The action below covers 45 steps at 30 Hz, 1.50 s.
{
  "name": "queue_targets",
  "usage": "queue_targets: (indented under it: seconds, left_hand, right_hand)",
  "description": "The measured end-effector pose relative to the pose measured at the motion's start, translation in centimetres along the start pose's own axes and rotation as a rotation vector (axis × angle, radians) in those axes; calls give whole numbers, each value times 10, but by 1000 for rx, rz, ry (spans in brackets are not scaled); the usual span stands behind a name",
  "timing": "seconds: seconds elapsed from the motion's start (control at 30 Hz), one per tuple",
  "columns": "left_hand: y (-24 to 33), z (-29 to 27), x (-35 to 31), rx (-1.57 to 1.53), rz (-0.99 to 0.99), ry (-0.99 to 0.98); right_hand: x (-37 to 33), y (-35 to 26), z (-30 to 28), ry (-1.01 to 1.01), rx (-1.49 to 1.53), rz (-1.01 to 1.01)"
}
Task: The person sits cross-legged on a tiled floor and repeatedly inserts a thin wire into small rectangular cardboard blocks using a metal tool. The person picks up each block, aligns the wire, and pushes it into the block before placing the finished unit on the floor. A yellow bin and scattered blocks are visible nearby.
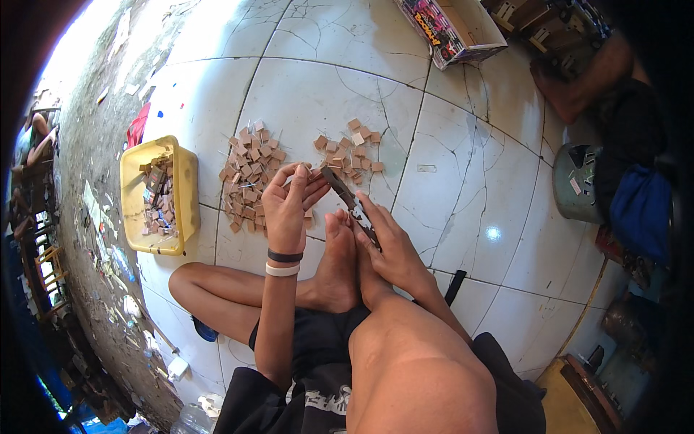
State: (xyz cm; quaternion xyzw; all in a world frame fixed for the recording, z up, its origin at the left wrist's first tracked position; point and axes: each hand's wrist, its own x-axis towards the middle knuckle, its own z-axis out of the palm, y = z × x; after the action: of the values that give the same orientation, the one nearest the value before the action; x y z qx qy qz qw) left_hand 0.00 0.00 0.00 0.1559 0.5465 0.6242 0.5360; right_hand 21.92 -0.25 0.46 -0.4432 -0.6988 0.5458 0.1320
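Close handwork above the tiled floor [325, 94]
The right hand [390, 249] clamps its grip on a slim dark object [340, 186]; the left hand [286, 202] points upward, its grip unclear.

The white floor tiles [470, 181] are gleaming with a smooth, glossy glaze broken by fine cracks, while the ground [79, 145] beyond is looking rough and dull, and the small brown blocks [249, 177] are showing the matt faces of cut wood. The yellow tub [189, 195] is displaying smooth, faintly shiny plastic, and the printed box [434, 25] is pairing glossy card outside with plain, matt board inside. The black shirt [253, 401] is lying in soft, matt cloth, the white wristband [282, 270] is looking smooth and rubbery, and the dark bar [340, 186] is appearing mostly matt, its material unclear.
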Motion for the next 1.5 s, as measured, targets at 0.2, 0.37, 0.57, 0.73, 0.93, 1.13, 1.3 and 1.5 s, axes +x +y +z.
queue_targets:
  seconds: [0.2,0.37,0.57,0.73,0.93,1.13,1.3,1.5]
  left_hand:
    - [4,4,1,-12,-18,-12]
    - [-4,3,5,-87,-71,-144]
    - [-9,-3,9,-326,-241,-229]
    - [-2,3,7,-222,-219,-125]
    - [-5,-11,16,-262,-128,-113]
    - [-10,-15,16,-119,-66,-136]
    - [-16,-6,11,-1,-35,-198]
    - [-12,-1,7,-25,-37,-173]
  right_hand:
    - [0,-2,1,28,-16,-41]
    - [-5,11,10,41,-53,-139]
    - [-16,31,6,-403,1106,130]
    - [-14,32,11,-438,1279,155]
    - [-6,31,20,-201,789,179]
    - [-6,18,-5,-250,977,392]
    - [-9,8,-10,-303,942,365]
    - [-10,4,-11,-299,890,331]
